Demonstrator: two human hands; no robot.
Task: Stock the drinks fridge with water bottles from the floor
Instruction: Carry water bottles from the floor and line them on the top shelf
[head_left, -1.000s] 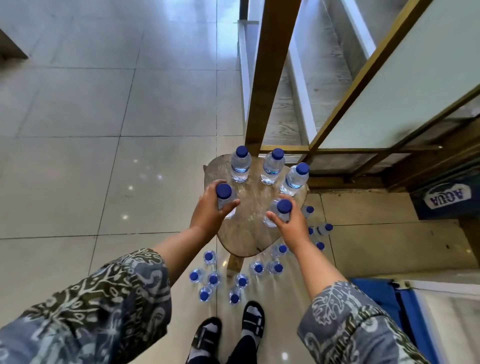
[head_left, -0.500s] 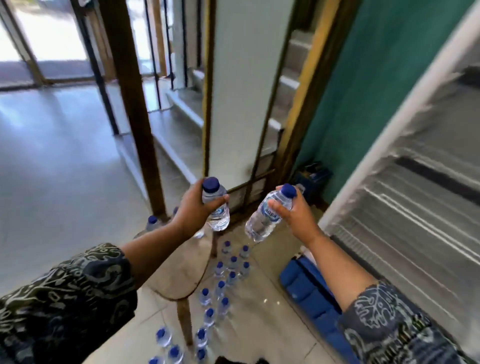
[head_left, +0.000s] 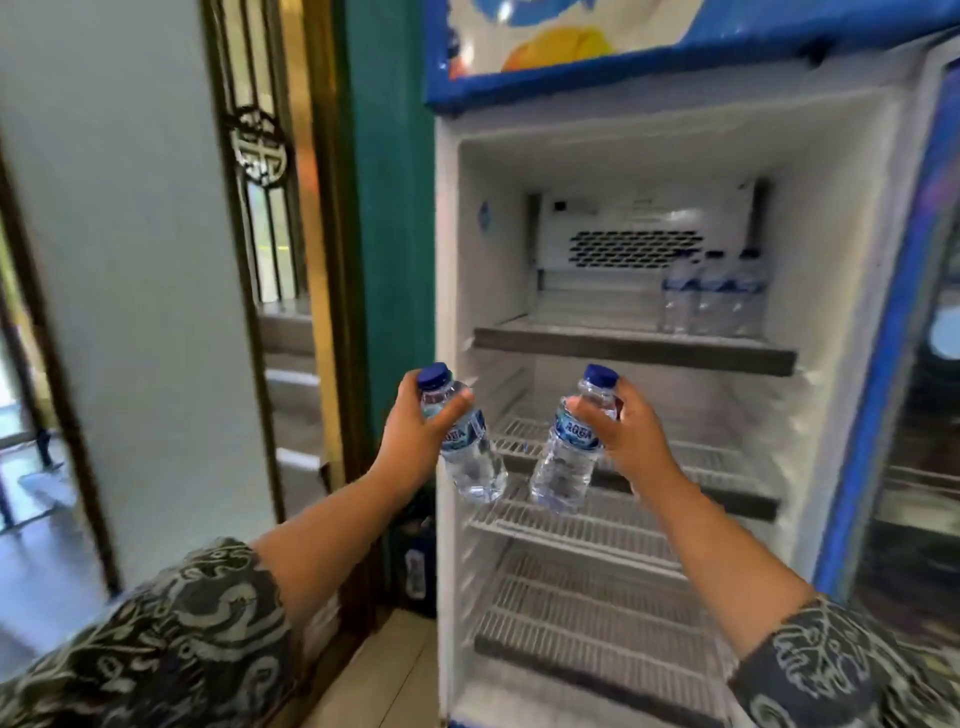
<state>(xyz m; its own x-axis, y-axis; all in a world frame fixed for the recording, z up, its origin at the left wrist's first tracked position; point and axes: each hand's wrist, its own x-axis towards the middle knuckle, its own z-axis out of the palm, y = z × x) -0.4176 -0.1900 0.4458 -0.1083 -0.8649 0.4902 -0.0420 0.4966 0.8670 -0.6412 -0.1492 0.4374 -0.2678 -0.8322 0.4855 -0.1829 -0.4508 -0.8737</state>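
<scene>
fingers (head_left: 458, 403) of your left hand (head_left: 415, 431) wrap one aqua bottle (head_left: 474, 462); your right hand (head_left: 631, 439) grips a second aqua bottle (head_left: 563, 467), both tilted mid-frame before the open drinks fridge (head_left: 493, 249). looks like the delivery step; next, stand them upright, probably beside the three bottles (head_left: 711, 296) upper right.

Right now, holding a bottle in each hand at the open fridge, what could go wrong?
1. The left hand and right hand grip the left blue-capped clear plastic bottle and the right blue-capped clear plastic bottle high up, tilted; either might slip.
2. The white wire shelf has gaps; a bottle set down crooked may topple.
3. The three clear bottles on the top shelf could get knocked.
</scene>
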